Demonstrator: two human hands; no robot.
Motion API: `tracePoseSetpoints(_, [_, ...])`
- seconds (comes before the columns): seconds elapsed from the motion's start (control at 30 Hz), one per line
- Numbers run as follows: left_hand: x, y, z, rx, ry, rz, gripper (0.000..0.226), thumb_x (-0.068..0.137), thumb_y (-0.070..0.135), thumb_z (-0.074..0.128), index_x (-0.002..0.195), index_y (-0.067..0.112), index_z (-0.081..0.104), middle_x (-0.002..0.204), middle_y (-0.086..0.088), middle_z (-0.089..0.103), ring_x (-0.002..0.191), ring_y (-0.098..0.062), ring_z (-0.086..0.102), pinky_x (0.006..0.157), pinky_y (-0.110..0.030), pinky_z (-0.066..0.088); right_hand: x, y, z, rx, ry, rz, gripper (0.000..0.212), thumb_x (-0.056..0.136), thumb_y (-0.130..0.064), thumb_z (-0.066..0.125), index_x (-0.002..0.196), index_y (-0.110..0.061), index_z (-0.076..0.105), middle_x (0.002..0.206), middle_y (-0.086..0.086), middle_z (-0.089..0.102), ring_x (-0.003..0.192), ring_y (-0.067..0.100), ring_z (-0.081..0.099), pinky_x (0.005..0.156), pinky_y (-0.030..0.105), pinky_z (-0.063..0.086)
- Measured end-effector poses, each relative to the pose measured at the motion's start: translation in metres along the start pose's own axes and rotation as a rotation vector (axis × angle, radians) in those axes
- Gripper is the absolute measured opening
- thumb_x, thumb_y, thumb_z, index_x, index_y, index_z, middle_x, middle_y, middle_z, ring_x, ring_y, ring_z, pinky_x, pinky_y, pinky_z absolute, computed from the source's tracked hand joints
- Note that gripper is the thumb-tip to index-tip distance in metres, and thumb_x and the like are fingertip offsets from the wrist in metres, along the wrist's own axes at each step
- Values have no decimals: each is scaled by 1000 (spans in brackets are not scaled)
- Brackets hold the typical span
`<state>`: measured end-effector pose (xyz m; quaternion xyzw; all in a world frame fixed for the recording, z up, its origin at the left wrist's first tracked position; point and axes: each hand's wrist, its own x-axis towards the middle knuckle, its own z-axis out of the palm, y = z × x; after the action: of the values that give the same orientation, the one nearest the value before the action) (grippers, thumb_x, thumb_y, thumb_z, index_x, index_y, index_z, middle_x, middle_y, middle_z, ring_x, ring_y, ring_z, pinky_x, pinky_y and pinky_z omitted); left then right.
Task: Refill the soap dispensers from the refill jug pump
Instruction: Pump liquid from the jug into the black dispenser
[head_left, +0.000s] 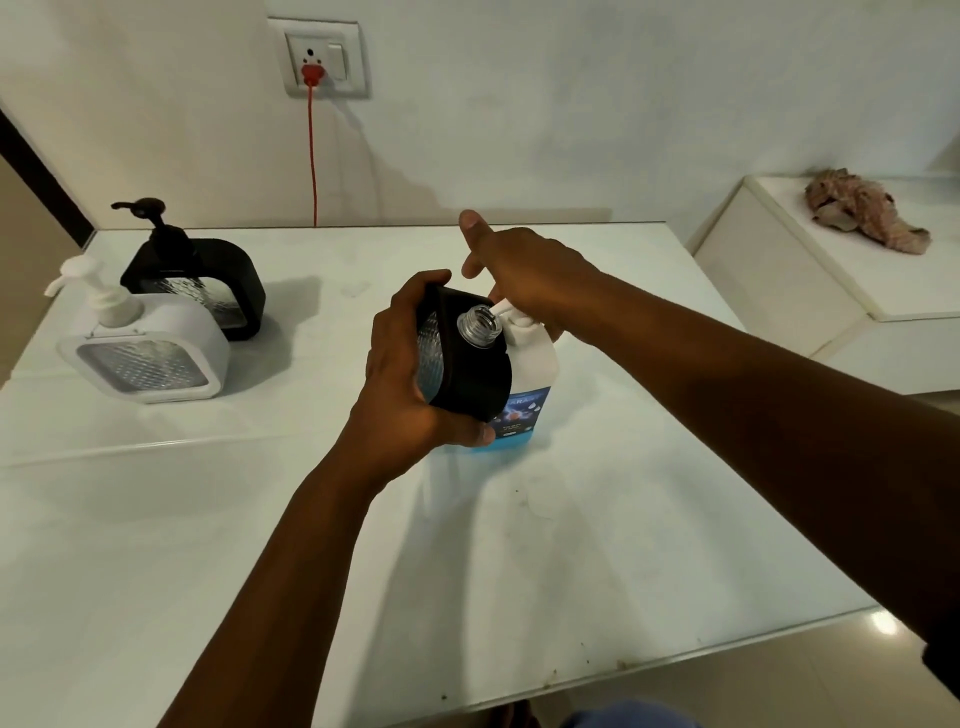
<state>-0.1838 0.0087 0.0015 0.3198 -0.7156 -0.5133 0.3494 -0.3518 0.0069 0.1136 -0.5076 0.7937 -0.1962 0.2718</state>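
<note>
My left hand grips a black soap dispenser with no pump on it, tilted, its clear threaded neck open right at the white spout of the refill jug pump. The white refill jug with a blue label stands on the table just behind it. My right hand rests on top of the jug's pump head, fingers mostly straight, index finger pointing up and away. At the far left stand a white dispenser and a black dispenser, both with pumps fitted.
The white table has its front edge near me and its right edge at the right. A red cord hangs from a wall socket behind. A crumpled cloth lies on a white ledge at the right.
</note>
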Motion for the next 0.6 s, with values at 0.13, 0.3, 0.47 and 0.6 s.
tracePoseSetpoints(0.13, [1,-1,0,4,-3,0,133,38,33,94,155,51,34,153,15,45,147,-13,46,114,-55,53,-1,-5,-9,69,-115,60,69,95,-72,17,115,-26,65,101,1,64,96,26,63,81,51,57])
tracePoseSetpoints(0.3, [1,-1,2,4,-9,-3,133,38,31,95,154,53,34,151,19,44,146,-12,45,113,-56,53,4,1,1,3,60,-51,59,100,-63,19,105,-29,67,82,-13,60,94,19,61,90,41,50])
tracePoseSetpoints(0.47, [1,-3,1,8,-8,-4,133,40,23,95,154,52,34,148,26,44,146,-8,44,114,-56,53,2,9,8,-100,177,-116,63,100,-63,14,103,-29,67,95,-3,68,98,22,61,90,41,46])
tracePoseSetpoints(0.6, [1,-3,1,8,-3,-6,133,42,19,96,155,50,35,149,23,45,146,-10,45,114,-55,53,-2,1,2,-50,54,-47,63,99,-64,17,105,-29,68,88,-8,63,98,24,62,93,44,50])
